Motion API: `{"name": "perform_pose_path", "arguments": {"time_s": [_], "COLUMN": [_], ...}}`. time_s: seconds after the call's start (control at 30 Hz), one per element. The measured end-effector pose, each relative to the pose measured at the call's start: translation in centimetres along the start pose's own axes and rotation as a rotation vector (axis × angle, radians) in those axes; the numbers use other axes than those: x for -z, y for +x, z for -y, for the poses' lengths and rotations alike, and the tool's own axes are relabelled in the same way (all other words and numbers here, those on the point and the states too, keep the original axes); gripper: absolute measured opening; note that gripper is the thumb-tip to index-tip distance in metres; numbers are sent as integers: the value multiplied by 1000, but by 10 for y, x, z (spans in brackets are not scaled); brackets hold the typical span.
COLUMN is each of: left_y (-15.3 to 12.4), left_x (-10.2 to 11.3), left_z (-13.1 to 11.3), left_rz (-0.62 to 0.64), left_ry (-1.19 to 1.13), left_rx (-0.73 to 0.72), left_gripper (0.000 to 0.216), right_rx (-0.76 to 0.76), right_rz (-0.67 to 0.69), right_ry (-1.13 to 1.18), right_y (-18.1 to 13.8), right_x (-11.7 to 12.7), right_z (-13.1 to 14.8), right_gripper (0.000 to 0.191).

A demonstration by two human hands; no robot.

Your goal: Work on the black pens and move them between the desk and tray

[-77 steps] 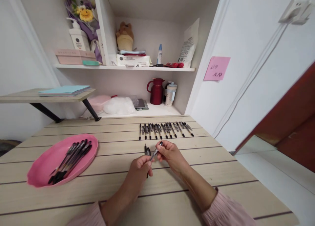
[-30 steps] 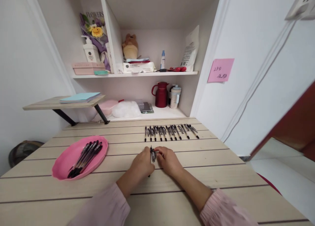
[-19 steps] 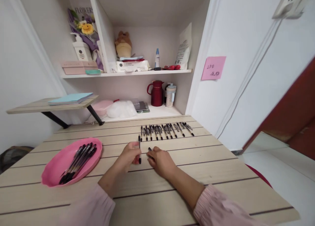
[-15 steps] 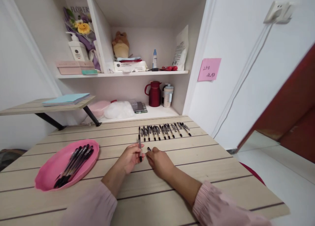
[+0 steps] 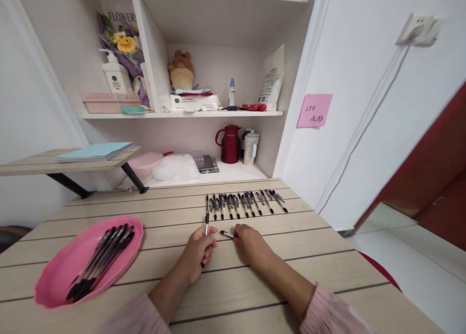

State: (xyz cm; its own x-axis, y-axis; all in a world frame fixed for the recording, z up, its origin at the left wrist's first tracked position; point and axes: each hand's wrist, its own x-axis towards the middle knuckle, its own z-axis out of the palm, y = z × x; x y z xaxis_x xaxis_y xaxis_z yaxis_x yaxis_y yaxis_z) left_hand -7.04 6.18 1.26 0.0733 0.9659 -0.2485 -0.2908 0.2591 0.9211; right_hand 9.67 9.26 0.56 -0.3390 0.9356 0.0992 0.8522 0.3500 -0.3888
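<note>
My left hand (image 5: 198, 251) is closed round a pen (image 5: 207, 225), which points away from me, with black parts at both ends. To its right, my right hand (image 5: 251, 242) is closed on a short clear-and-black piece that looks like a pen cap (image 5: 227, 234), its rear end hidden under the fingers. Beyond both hands lies a row of black pens (image 5: 230, 208), with short caps between them. At the left, a pink oval dish (image 5: 47, 280) with a wavy rim holds several more capped pens (image 5: 105, 256).
A small raised shelf (image 5: 32, 163) with blue paper (image 5: 95, 151) stands at the table's back left. Behind the table is a white shelf unit (image 5: 182, 114) with a red jug (image 5: 230, 144) and a cup (image 5: 250, 148). A pink note (image 5: 315, 110) is on the wall.
My hands have moved apart, the right one shifting right with the cap. The pen in my left hand has tilted slightly. The view has shifted a little.
</note>
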Motion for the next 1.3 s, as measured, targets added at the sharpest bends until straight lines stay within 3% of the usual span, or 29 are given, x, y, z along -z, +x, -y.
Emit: {"name": "perform_pose_path", "arguments": {"time_s": [0.13,0.3,0.43,0.67,0.83,0.97,1.13,1.3], "left_y": [0,9,16,18,15,9,8,9], "left_x": [-5,-9,-8,-8,-7,-8,-12,-14], "left_z": [0,5,10,18,16,10,7,8], "left_rz": [-68,-115,-156,-221,-274,-254,-227,-214], "left_ry": [131,204,227,298,438,605,731,784], "left_rx": [14,-3,-7,-66,-155,-232,-259,-263], "left_gripper": [43,27,20,28,25,9,17,23], "right_rx": [35,137,100,105,104,11,-178,7], "right_rz": [-28,-15,6,5,-98,-157,-41,-159], "right_ry": [122,210,234,252,307,570,932,794], "right_y": [-2,-3,-1,2,2,6,13,10], "right_x": [2,4,2,-3,3,-2,-19,-18], "right_z": [-1,4,1,-4,-9,-14,-18,-15], "right_gripper": [12,9,13,9,12,15,11,8]}}
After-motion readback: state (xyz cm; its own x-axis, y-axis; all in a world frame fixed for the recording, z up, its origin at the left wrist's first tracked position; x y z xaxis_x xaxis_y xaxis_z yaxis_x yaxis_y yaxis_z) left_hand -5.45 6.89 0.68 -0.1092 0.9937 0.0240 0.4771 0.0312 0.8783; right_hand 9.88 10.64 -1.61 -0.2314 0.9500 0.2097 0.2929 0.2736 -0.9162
